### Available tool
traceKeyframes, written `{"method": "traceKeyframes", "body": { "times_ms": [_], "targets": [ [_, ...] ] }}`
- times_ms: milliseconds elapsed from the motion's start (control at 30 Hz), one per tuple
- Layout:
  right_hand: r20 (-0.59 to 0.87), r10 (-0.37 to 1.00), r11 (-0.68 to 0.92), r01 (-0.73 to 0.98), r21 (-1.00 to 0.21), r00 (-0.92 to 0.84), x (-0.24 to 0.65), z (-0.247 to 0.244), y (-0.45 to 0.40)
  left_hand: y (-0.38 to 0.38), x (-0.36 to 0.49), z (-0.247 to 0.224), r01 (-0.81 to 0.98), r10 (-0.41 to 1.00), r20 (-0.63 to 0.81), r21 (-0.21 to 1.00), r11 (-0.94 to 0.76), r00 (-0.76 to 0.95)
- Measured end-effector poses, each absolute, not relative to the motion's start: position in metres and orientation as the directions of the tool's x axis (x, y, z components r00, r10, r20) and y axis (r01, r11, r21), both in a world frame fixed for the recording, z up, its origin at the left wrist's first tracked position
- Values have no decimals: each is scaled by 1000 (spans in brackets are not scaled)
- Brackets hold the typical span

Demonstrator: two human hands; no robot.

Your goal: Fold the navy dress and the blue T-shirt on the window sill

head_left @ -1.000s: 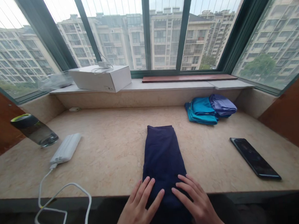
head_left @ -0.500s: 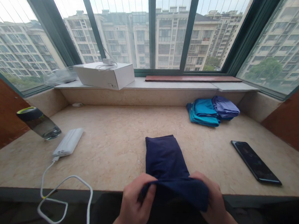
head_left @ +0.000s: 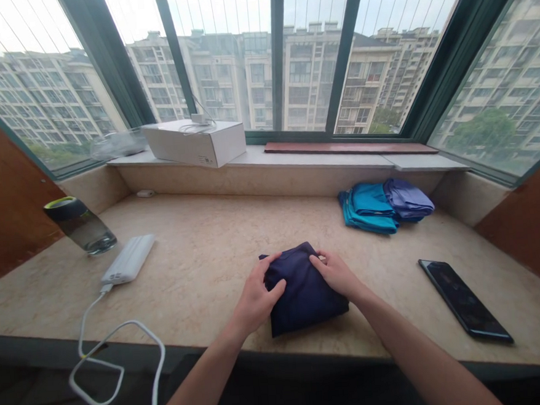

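Marbled counter (head_left: pixel 198 232) under a wide window (head_left: pixel 233 75) – navy cloth (head_left: pixel 305 302) at near centre, pretty much folded down.
Looks mostly done, just slightly puffy with uneven far corners left. Left hand (head_left: pixel 258 296) is spread fairly wide on it; right hand (head_left: pixel 340 275) is narrower at the far corner – can't tell if it's pinching. Folded teal cloth (head_left: pixel 367 208) sits far right.

On my feed, the folded fabric (head_left: pixel 307 295) is plain navy, the cloth bundle (head_left: pixel 369 205) turquoise and violet, and the stone countertop (head_left: pixel 199 250) mottled beige. I read the power bank (head_left: pixel 130 259) and cable (head_left: pixel 163 353) as white, the smartphone (head_left: pixel 464 300) as black, and the bottle rim (head_left: pixel 58 200) (sharp even from here) as lime green.
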State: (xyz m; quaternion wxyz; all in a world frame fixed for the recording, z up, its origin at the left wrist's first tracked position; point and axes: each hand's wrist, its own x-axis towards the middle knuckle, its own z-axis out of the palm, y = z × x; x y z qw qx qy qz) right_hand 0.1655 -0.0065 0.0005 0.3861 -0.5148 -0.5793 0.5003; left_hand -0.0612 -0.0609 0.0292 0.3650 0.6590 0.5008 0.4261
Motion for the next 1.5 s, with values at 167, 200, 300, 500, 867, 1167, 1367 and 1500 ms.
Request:
{"method": "traceKeyframes", "body": {
  "times_ms": [167, 200, 300, 500, 867, 1167, 1367, 1500],
  "targets": [
    [-103, 979, -95, 53, -994, -174, 166, -1, -5, -36, -61, 32, 519, 945, 322, 800, -302, 54],
    [-102, 978, -97, 38, -995, -180, 167, -3, -5, -30, -62, 29, 552, 947, 318, 783, -286, 39],
    [-34, 981, -22, 67, -998, -189, 169, -12, -6, -16, -65, 19, 627, 962, 266, 740, -244, 61],
    [159, 949, 236, 277, -932, -272, 168, -20, -7, -14, -69, 27, 583, 901, 335, 686, -434, 277],
    [253, 949, 313, 466, -828, -188, 170, -33, -2, 60, -61, 11, 634, 820, 194, 547, -546, 539],
    [483, 855, 454, 725, -518, -190, 167, -6, -17, 51, -57, 6, 765, 893, 184, 464, -447, 411],
    [265, 723, 683, 607, -406, -638, 167, 22, -23, 55, -51, 5, 808, 911, 259, 428, -405, 320],
    [198, 763, 627, 631, -458, -615, 168, 19, -6, 55, -50, 2, 805, 869, 341, 358, -473, 358]
  ]
}}
